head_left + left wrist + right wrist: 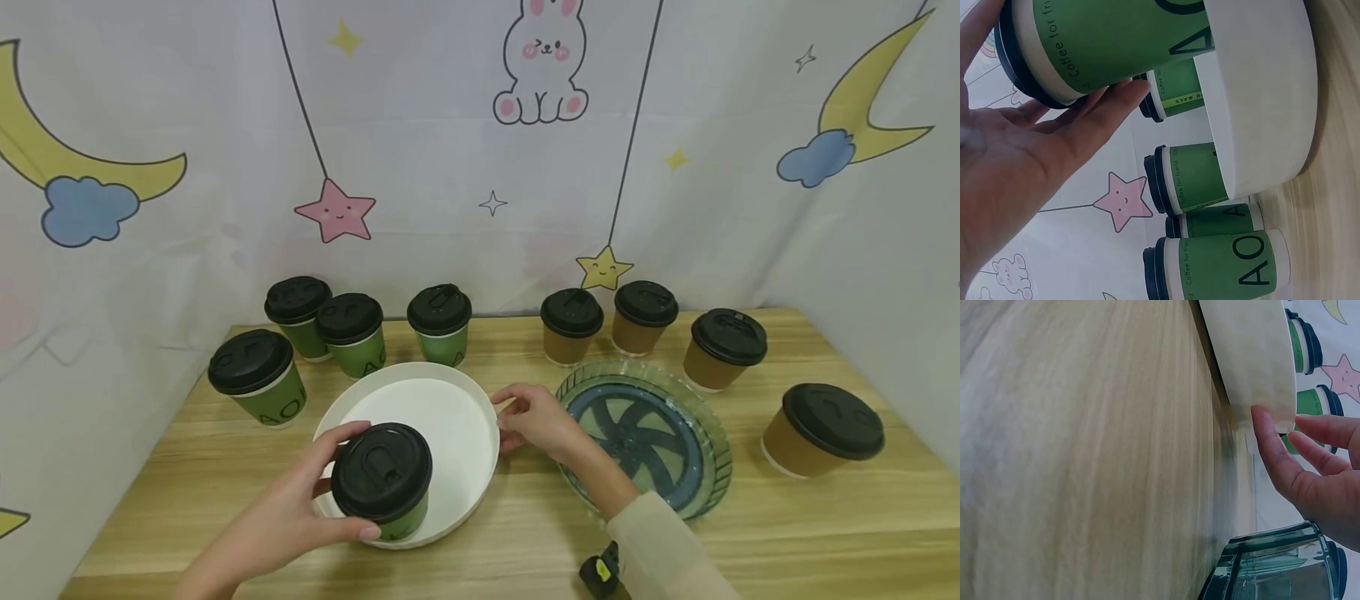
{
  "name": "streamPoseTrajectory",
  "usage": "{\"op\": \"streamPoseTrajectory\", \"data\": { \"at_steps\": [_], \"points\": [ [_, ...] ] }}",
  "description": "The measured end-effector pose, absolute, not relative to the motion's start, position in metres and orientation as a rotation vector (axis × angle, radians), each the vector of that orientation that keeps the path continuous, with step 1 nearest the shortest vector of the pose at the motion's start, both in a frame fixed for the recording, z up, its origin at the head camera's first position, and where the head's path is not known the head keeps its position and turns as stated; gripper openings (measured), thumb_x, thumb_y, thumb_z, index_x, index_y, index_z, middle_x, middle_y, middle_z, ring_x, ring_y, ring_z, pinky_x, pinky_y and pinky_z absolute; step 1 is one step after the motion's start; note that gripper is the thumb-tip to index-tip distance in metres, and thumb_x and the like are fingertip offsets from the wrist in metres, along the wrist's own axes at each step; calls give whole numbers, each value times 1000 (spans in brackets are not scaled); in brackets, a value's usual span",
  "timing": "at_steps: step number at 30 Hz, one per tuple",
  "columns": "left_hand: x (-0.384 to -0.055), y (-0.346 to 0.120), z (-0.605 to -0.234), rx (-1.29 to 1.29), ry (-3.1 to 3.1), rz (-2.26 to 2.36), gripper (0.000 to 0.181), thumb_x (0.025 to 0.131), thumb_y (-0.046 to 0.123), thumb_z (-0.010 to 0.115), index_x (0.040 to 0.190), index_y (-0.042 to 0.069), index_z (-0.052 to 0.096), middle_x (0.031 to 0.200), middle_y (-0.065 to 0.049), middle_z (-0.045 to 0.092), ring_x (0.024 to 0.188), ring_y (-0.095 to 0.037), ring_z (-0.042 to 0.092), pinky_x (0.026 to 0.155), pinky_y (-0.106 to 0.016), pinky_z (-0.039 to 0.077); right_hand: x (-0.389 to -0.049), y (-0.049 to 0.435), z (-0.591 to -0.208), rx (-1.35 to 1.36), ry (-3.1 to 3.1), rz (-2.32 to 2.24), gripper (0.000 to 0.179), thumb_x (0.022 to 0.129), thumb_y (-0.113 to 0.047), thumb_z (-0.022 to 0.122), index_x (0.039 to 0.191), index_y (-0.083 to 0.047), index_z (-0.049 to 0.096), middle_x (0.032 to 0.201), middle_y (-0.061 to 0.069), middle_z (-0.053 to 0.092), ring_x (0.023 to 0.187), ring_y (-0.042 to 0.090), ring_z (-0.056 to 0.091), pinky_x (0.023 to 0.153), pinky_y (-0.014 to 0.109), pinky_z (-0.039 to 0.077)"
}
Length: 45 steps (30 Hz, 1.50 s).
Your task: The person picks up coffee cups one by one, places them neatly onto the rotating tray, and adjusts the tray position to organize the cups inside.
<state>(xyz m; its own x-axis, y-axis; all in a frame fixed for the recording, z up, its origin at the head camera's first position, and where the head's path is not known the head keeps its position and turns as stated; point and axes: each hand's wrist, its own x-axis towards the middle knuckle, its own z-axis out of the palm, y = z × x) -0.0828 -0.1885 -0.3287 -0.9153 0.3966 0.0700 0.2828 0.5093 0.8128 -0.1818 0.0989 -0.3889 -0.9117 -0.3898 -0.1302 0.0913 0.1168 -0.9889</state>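
My left hand [292,517] grips a green paper coffee cup [1116,44] with a black lid [382,471], thumb and fingers spread around its sides. The cup is upright over the near left part of a round white tray [457,400]; whether its base touches the tray is hidden. At the tray's right edge, my right hand [536,423] holds the rim with bent fingers. In the right wrist view, one fingertip [1260,415] lies against the tray's outer wall [1250,362] and another meets the rim.
Several green lidded cups [272,396] stand behind and left of the tray. Several brown lidded cups [806,446] stand at the back and right. A ribbed clear glass dish [722,467] sits under the right forearm. A small black object [596,575] lies near the right sleeve. A printed curtain [450,150] hangs behind.
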Motion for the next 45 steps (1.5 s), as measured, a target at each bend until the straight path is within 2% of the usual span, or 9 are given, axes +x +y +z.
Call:
{"op": "streamPoseTrajectory", "data": {
  "at_steps": [4, 8, 10, 15, 20, 31, 39, 41, 45],
  "points": [
    [-82, -194, -331, 673, 2636, 1410, 87, 69, 24, 80, 140, 20, 29, 139, -11, 36, 121, -25, 39, 87, -45, 46, -183, 98, -389, -247, 2044, -1829, 28, 86, 10, 51, 114, 10, 51, 83, 19, 55, 63, 23, 62, 62, 39, 55],
    [-85, -203, -333, 742, 2691, 1481, 81, 75, 11, 75, 141, 18, 28, 138, -7, 36, 116, -4, 42, 85, -23, 46, -187, 96, -388, -218, 2088, -1779, 30, 87, 8, 51, 116, 11, 50, 85, 20, 55, 63, 21, 61, 62, 39, 55],
    [-87, -210, -333, 740, 2724, 1531, 75, 78, 3, 71, 140, 14, 30, 135, -5, 37, 114, 1, 42, 84, -18, 45, -189, 95, -386, -195, 2128, -1753, 30, 87, 7, 52, 116, 10, 50, 86, 19, 55, 64, 21, 61, 64, 39, 54],
    [-92, -231, -334, 560, 2835, 1602, 59, 85, -1, 61, 137, 4, 33, 126, 11, 42, 110, 4, 44, 81, -11, 44, -195, 89, -382, -145, 2226, -1706, 27, 88, 4, 53, 115, 6, 54, 96, 17, 58, 81, 22, 61, 71, 36, 53],
    [-95, -252, -336, 351, 2936, 1539, 54, 90, 6, 57, 137, 0, 32, 119, 22, 43, 105, 12, 43, 77, -4, 39, -198, 85, -384, -176, 2256, -1683, 28, 88, 4, 53, 116, 6, 54, 108, 19, 59, 96, 27, 58, 75, 34, 52],
    [-96, -270, -345, 169, 2997, 1488, 57, 91, 11, 57, 138, -3, 28, 113, 28, 39, 100, 16, 39, 75, -2, 35, -189, 94, -385, -306, 2250, -1653, 27, 88, 4, 53, 114, 10, 53, 108, 22, 59, 99, 28, 58, 77, 34, 52],
    [-96, -278, -350, 142, 3002, 1504, 56, 91, 10, 56, 137, -6, 28, 110, 31, 39, 98, 17, 40, 74, -2, 35, -187, 98, -377, -167, 2239, -1604, 27, 88, -4, 54, 113, 5, 56, 83, 14, 63, 74, 20, 63, 68, 35, 54],
    [-97, -279, -351, 136, 2999, 1509, 56, 92, 10, 55, 137, -6, 27, 110, 31, 39, 98, 17, 40, 74, -2, 35, -189, 97, -377, -164, 2252, -1607, 27, 89, -5, 54, 114, 4, 56, 86, 13, 63, 76, 20, 63, 68, 35, 53],
    [-98, -281, -352, 128, 2989, 1508, 56, 92, 11, 55, 137, -7, 27, 111, 31, 38, 98, 17, 40, 74, -2, 35, -194, 96, -382, -231, 2234, -1650, 31, 90, -3, 53, 120, 5, 52, 106, 19, 61, 94, 26, 61, 75, 36, 52]
  ]
}}
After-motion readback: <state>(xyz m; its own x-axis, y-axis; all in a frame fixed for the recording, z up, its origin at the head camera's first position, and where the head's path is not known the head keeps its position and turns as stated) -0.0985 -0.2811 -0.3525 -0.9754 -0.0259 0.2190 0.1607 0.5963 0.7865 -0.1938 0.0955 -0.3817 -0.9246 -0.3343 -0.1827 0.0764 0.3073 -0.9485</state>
